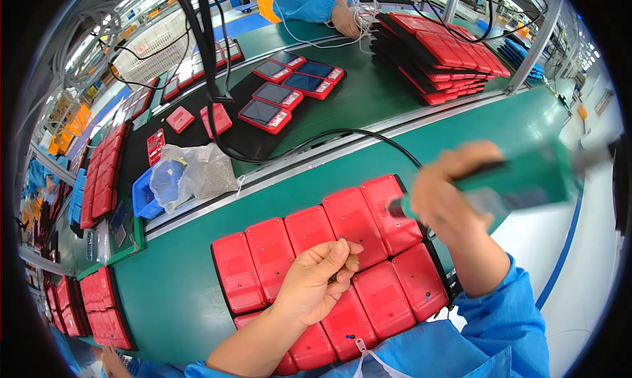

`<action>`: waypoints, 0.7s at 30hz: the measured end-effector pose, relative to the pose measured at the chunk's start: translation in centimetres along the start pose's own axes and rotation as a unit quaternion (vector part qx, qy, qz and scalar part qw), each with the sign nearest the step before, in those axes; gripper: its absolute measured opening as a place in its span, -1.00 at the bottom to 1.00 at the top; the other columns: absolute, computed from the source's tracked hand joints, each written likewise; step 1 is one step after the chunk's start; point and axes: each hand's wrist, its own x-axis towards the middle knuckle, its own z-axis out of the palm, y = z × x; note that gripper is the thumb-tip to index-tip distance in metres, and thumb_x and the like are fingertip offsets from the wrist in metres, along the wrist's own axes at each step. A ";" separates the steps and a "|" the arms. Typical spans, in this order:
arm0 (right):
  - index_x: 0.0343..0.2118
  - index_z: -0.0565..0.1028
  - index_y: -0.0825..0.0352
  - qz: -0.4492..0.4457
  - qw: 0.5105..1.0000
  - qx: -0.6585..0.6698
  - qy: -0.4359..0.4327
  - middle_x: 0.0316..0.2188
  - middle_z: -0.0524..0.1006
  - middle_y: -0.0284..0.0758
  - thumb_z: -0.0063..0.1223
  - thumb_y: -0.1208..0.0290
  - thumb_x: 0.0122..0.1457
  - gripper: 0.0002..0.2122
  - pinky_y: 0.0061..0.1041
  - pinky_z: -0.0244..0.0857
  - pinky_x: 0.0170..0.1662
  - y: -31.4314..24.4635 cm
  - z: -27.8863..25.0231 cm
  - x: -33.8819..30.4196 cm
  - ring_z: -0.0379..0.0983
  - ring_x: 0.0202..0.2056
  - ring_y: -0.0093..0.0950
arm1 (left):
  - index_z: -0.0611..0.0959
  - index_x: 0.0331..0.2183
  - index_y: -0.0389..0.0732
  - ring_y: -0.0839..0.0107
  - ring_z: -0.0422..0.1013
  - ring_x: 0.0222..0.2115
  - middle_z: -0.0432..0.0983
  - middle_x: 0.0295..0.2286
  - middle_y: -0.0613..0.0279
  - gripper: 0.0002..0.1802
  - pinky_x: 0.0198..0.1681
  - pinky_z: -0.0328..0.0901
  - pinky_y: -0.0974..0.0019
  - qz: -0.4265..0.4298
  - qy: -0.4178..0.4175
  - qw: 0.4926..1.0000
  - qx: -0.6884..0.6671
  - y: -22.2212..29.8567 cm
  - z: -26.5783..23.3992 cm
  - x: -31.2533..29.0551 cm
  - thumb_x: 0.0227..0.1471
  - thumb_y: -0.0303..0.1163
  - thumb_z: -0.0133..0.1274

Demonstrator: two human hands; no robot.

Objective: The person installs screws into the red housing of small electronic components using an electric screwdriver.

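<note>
My right hand (447,197) is wrapped round a green electric screwdriver (536,180), blurred by motion and lying sideways. Its dark front end points left, over the far right red plastic housing (392,223). Two rows of these red housings lie on a black tray (225,282) in front of me, with small holes near their corners. Above the middle of the tray my left hand (319,276) is closed, thumb against fingers; what it holds, if anything, is hidden. Small dark screws (351,336) show on some near housings.
A blue bin (146,197) with clear plastic bags stands left of the metal rail. Beyond lie red handheld devices with screens (270,108) and a tall stack of red-housing trays (441,55). A black cable (342,132) crosses the rail. A co-worker's hand (343,19) shows at the far side.
</note>
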 end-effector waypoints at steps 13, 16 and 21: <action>-0.36 0.12 0.23 -0.086 0.988 0.114 0.064 -0.76 0.25 -0.40 -0.03 0.42 0.02 -0.75 -0.56 0.19 -0.77 -5.4 2.3 -2.5 0.19 -0.84 -0.57 | 0.47 -0.50 -0.27 0.60 0.12 -0.70 0.26 -0.70 0.31 -0.67 -0.73 -0.03 0.64 -0.028 0.026 0.997 0.061 -0.6 0.8 -0.2 0.02 -0.18 -0.15; -0.36 0.12 0.23 -0.089 0.987 0.123 0.058 -0.75 0.25 -0.39 -0.03 0.42 0.02 -0.75 -0.56 0.19 -0.77 -5.2 2.6 -2.6 0.18 -0.83 -0.57 | 0.47 -0.52 -0.27 0.60 0.09 -0.71 0.24 -0.71 0.32 -0.66 -0.73 -0.04 0.63 -0.023 0.017 0.997 0.073 -0.6 0.7 -0.4 0.03 -0.16 -0.16; -0.35 0.12 0.23 -0.096 0.985 0.133 0.045 -0.73 0.26 -0.38 -0.02 0.44 0.01 -0.75 -0.55 0.20 -0.76 -5.3 2.4 -2.8 0.18 -0.82 -0.57 | 0.46 -0.55 -0.24 0.62 0.05 -0.72 0.20 -0.74 0.32 -0.64 -0.73 -0.06 0.61 -0.030 0.008 0.997 0.069 -0.6 0.9 -0.3 0.04 -0.15 -0.19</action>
